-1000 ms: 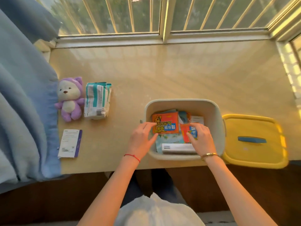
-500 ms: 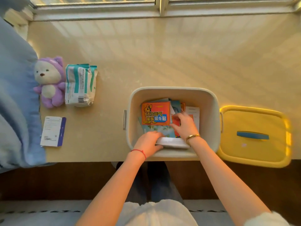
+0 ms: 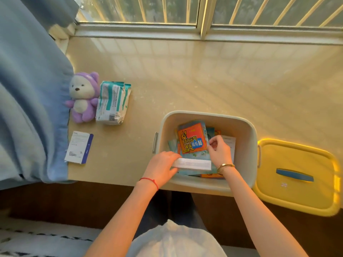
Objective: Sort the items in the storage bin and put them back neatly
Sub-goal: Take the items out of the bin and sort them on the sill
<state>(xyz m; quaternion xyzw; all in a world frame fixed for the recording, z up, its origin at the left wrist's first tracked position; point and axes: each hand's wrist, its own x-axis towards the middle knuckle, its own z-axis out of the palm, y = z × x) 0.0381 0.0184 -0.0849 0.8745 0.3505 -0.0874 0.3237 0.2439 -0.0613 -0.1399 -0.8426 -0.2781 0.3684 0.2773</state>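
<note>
Bin (image 3: 245,127), lower centre on the desk (image 3: 185,80), holding packets: left hand (image 3: 161,167) gripping a white box (image 3: 192,164), right hand (image 3: 220,151) pinching an orange packet (image 3: 192,140); yellow lid (image 3: 297,175) right; plush (image 3: 81,97), wipes (image 3: 112,102), small box (image 3: 78,147) left.

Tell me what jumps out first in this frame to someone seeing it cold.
Both hands are in the open storage bin at the near table edge: the left hand grips a long white box, and the right hand pinches the edge of a bright orange packet. The yellow lid lies just right of the bin. A purple plush toy sits far left beside a teal-and-white pack.
</note>
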